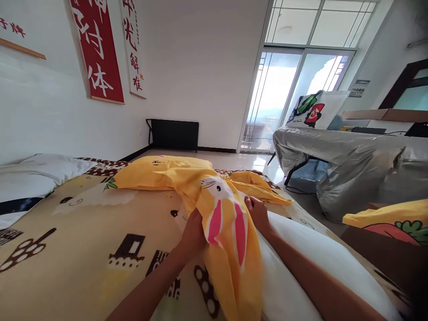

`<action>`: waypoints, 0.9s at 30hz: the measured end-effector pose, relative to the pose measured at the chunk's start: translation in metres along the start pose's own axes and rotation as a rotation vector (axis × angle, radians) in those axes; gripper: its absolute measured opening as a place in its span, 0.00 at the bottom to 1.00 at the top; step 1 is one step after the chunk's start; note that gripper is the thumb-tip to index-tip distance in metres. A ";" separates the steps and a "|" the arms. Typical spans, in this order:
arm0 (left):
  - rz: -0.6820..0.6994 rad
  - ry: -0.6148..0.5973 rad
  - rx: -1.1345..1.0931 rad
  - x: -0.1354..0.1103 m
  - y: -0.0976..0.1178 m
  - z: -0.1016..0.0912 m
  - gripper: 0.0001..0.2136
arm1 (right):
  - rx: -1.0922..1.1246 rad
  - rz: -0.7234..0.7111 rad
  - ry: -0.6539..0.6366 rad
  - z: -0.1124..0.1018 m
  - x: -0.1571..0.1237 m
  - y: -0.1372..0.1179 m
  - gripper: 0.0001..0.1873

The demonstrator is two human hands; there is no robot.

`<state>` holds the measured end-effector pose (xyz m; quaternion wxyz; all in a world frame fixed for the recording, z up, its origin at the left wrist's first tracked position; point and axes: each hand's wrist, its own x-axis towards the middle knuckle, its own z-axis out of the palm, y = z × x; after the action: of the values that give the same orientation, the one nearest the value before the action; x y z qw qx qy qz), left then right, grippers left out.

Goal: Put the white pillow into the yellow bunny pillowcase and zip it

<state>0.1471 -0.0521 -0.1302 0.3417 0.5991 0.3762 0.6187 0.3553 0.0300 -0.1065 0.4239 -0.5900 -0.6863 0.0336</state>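
A yellow pillowcase (230, 223) with a white rabbit face and pink ears hangs in loose folds in front of me. My left hand (194, 235) is closed round its left side, the fingers partly hidden by the cloth. At its upper right edge my right hand (257, 211) is curled shut, gripping the fabric. A bare white pillow (301, 240) lies on the bed under my right forearm, beside the pillowcase. Just beyond, a plump yellow pillow (143, 174) rests on the patterned blanket (93, 223).
More folded yellow cloth (264, 185) lies at the bed's far edge. White bedding (30, 178) is at the left. To the right stand a plastic-covered table (334, 138) bearing a printed bag (314, 109), and a brown box (384, 249) with a yellow carrot-print item (394, 218).
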 end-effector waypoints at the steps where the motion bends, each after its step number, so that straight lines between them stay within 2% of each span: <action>1: 0.012 -0.054 0.063 -0.010 -0.002 -0.006 0.13 | 0.004 0.016 0.018 0.000 0.004 0.001 0.22; 5: 0.028 -0.303 0.330 -0.052 -0.007 -0.038 0.13 | 0.020 0.025 0.038 0.006 0.006 -0.004 0.24; 6: 0.010 -0.320 0.345 -0.059 -0.008 -0.044 0.13 | 0.020 0.020 0.039 0.008 0.005 -0.006 0.24; 8: -0.034 -0.264 0.325 -0.065 -0.008 -0.050 0.13 | 0.017 0.006 0.036 0.010 0.001 -0.011 0.24; 11: -0.033 -0.138 0.198 -0.060 -0.007 -0.039 0.13 | 0.013 -0.014 0.022 0.009 -0.006 -0.015 0.25; 14: -0.054 -0.165 0.083 -0.049 -0.007 -0.021 0.12 | 0.005 -0.033 -0.004 0.007 -0.010 -0.018 0.25; 16: -0.106 -0.178 0.069 -0.043 -0.008 -0.021 0.11 | 0.003 -0.059 -0.033 0.005 -0.012 -0.019 0.25; 17: -0.130 -0.170 0.067 -0.040 -0.009 -0.028 0.10 | 0.004 -0.079 -0.053 0.005 -0.014 -0.020 0.25; 19: -0.187 -0.156 0.050 -0.036 -0.011 -0.054 0.05 | 0.008 -0.125 -0.099 0.005 -0.017 -0.023 0.26; 22: -0.334 -0.092 -0.027 -0.032 -0.017 -0.114 0.04 | 0.008 -0.176 -0.157 0.009 -0.021 -0.027 0.24; 25: -0.444 0.130 -0.143 -0.029 -0.019 -0.164 0.06 | -0.023 -0.218 -0.192 0.013 -0.024 -0.030 0.23; 27: -0.445 0.288 -0.241 -0.026 -0.018 -0.178 0.08 | -0.043 -0.230 -0.211 0.014 -0.024 -0.031 0.23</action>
<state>-0.0301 -0.0765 -0.1580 0.4807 0.3630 0.4667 0.6476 0.3212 0.0072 -0.1118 0.3378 -0.5097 -0.7906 0.0318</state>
